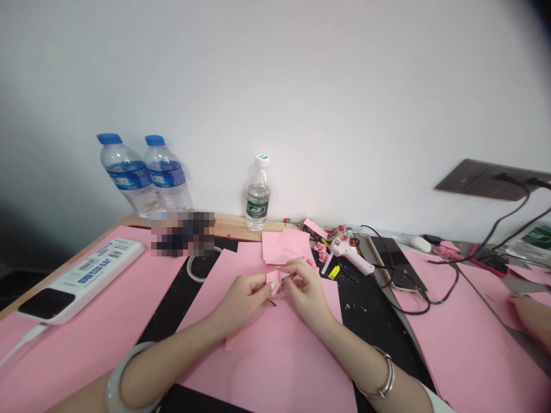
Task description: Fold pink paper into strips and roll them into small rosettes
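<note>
A small piece of pink paper [274, 279], partly folded, is pinched between both hands over the middle of the desk. My left hand [246, 298] grips its left side with thumb and fingertips. On its right side, the thumb and fingers of my right hand [306, 292] close on the same piece. Large pink sheets [275, 367] lie beneath both hands. Just beyond are several pink paper squares [279, 246] and small folded pink paper roses [321, 252]. Fingers cover part of the held piece, so its full shape is hidden.
A pink glue gun [350, 255] with black cables lies right of the squares, beside a phone [396, 264]. A white power bank [86, 281] sits left. Water bottles [258, 198] stand along the wall. Another person's hand [534, 315] touches pink paper at far right.
</note>
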Demonstrator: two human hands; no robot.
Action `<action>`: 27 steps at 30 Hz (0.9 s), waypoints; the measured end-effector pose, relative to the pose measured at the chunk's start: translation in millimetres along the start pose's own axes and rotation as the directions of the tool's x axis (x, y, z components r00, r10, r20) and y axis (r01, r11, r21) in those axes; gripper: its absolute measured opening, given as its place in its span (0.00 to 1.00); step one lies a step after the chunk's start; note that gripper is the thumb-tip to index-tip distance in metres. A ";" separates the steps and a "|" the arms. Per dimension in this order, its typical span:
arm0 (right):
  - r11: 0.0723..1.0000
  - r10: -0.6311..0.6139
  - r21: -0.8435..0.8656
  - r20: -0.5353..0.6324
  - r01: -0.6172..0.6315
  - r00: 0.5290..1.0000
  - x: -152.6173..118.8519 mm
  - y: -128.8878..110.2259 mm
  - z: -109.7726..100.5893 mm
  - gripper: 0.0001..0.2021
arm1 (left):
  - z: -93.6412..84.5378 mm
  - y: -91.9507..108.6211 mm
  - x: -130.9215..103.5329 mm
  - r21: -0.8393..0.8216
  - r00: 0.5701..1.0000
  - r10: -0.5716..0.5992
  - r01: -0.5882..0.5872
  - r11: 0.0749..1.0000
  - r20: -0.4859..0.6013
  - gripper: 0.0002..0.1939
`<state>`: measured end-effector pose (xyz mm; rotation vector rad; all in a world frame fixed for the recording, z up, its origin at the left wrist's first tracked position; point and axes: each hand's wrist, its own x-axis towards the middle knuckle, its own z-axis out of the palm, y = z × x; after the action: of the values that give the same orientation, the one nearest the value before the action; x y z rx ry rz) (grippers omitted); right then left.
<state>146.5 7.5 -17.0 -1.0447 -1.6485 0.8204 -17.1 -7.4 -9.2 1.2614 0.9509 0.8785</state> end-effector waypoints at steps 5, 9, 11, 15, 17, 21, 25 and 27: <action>0.981 -0.150 -0.124 0.008 0.150 0.989 0.3 -2.7 -2.7 0.12 | 0.0 4.0 -0.3 -0.094 0.999 -0.029 0.030 0.995 0.015 0.14; 0.937 -0.278 -0.194 0.088 0.290 0.957 0.2 -3.4 -4.6 0.13 | -1.1 6.4 -1.1 -0.151 0.998 -0.055 0.055 0.987 0.008 0.16; 0.922 -0.291 -0.225 0.141 0.317 0.946 -0.6 -3.3 -5.4 0.14 | -2.6 5.4 -0.2 -0.185 0.998 -0.061 0.060 0.981 0.001 0.18; 0.895 -0.279 -0.293 0.224 0.338 0.934 -3.2 -3.3 -6.7 0.18 | -5.2 2.7 2.1 -0.249 0.998 -0.067 0.060 0.967 -0.019 0.19; 0.878 -0.278 -0.326 0.253 0.352 0.927 -4.3 -3.8 -7.6 0.19 | -5.4 2.7 2.4 -0.266 0.998 -0.067 0.060 0.962 -0.018 0.19; 0.849 -0.273 -0.373 0.297 0.374 0.915 -5.0 -6.3 -9.6 0.20 | -4.8 4.4 1.8 -0.260 0.997 -0.077 0.069 0.963 -0.021 0.18; 0.834 -0.266 -0.395 0.324 0.385 0.908 -4.4 -9.5 -10.6 0.20 | -4.9 5.1 1.9 -0.253 0.996 -0.086 0.075 0.964 -0.030 0.17; 0.826 -0.274 -0.399 0.333 0.398 0.902 -4.0 -11.2 -10.6 0.20 | -5.4 4.5 2.8 -0.257 0.996 -0.088 0.078 0.963 -0.031 0.17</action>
<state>154.4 -0.2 -5.6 -0.9333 -2.2534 0.3377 -21.2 -2.4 -5.3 0.9789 0.8857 0.9327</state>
